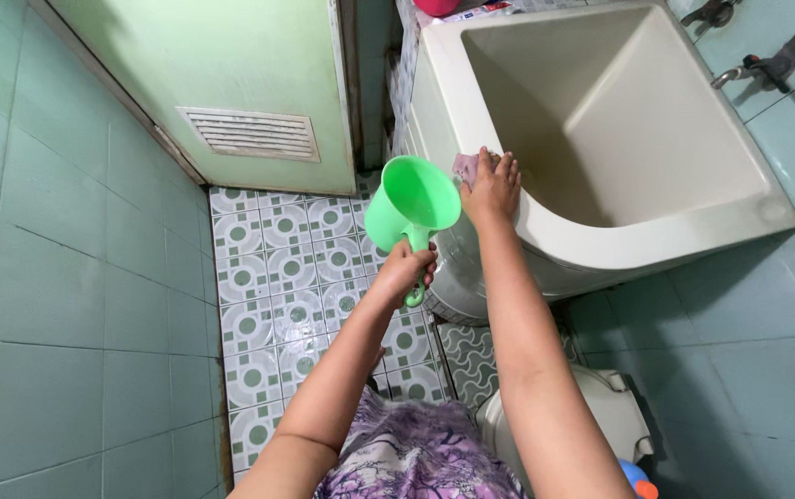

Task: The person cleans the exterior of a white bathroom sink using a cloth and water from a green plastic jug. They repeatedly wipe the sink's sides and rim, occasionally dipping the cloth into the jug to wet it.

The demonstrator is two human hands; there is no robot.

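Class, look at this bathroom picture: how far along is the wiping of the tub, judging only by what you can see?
Done: the tub stands empty, its inside looking bare and fairly clean. In hand: the right hand presses a small cloth on the tub's front rim, while the left hand holds a green dipper by its handle. Left: the other rims and the outer wall show no wiping; whether they are clean cannot be told.

Green tiled walls [55,277] are seen around a patterned floor [277,277], beside a vented door [231,83].
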